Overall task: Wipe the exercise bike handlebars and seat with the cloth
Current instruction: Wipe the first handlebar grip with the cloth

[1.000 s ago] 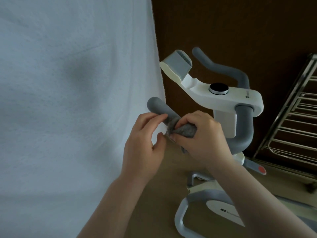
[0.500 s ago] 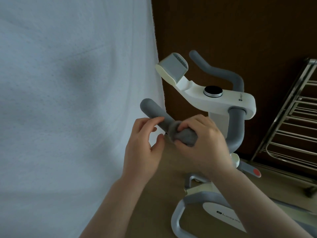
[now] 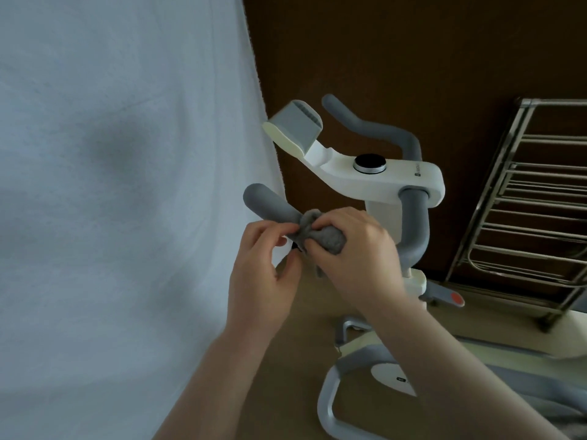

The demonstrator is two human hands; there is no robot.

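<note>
A white exercise bike (image 3: 381, 181) has grey foam handlebars. The near left handlebar (image 3: 268, 204) points toward me and to the left. A grey cloth (image 3: 327, 239) is wrapped round this bar. My right hand (image 3: 359, 252) grips the cloth around the bar. My left hand (image 3: 263, 274) sits just left of it, its fingertips pinching the cloth's loose edge. The far right handlebar (image 3: 374, 128) curves up behind the console. The seat is out of view.
A white textured sheet (image 3: 127, 185) hangs along the left, close to the handlebar end. A metal rack (image 3: 533, 201) stands at the right against a dark brown wall. The bike's grey base frame (image 3: 330, 404) lies on the tan floor below.
My right hand with the cloth has slid slightly along the bar toward the bend. My left fingers have moved in from the bare bar to pinch the cloth's edge.
</note>
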